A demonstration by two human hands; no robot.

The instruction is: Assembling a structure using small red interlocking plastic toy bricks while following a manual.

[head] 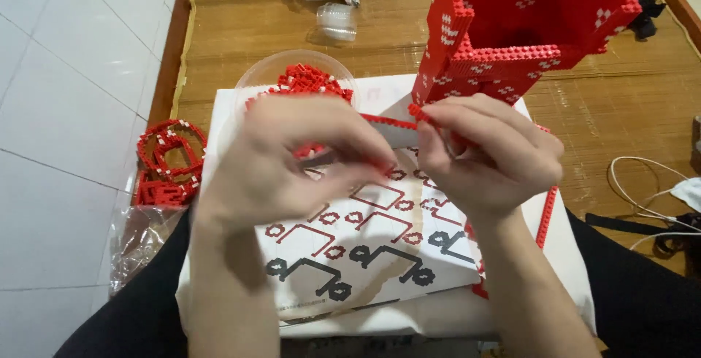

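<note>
Between both hands, above the sheet (380, 248): thin red strip (387, 121), pinched at either end by left hand (292, 157) and right hand (485, 157), fingertips pressed together. Just behind, touching nearly, red tower (511, 29). Left, bowl (252, 77) of bricks; further left, red rings (169, 161) at mat edge. Open mat right, up to cables (642, 190).

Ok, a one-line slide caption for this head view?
Both hands, left hand and right hand, pinch a red brick strip above an instruction sheet.
</note>
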